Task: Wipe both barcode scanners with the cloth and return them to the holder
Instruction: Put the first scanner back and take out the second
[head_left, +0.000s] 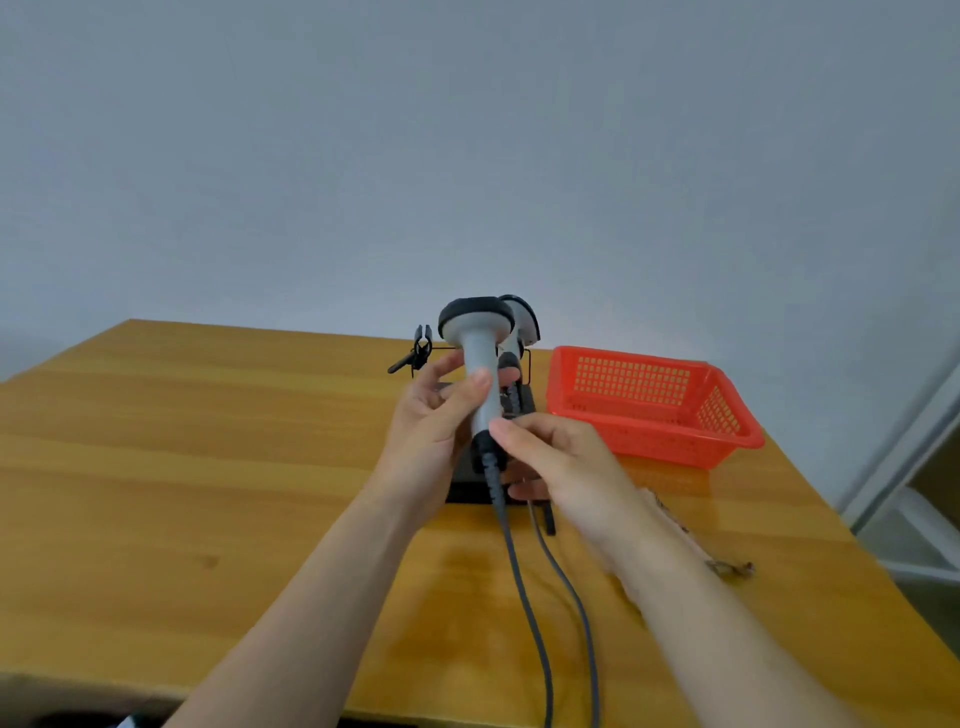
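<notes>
Above the wooden surface (208, 467), both bare forearms reach forward and meet just left of a red plastic basket (649, 405). The left hand (431, 415) wraps the grey handle of a barcode scanner (480, 384), thumb lying up its near side and fingers curled behind. The right hand (561, 457) adds a pinching grip at the handle's black lower end. This scanner is held clear of the surface, its long axis near upright, head uppermost. Behind it, a second scanner (522, 322) sits in the black holder (462, 491). Two grey cables (519, 582) trail toward the near edge.
</notes>
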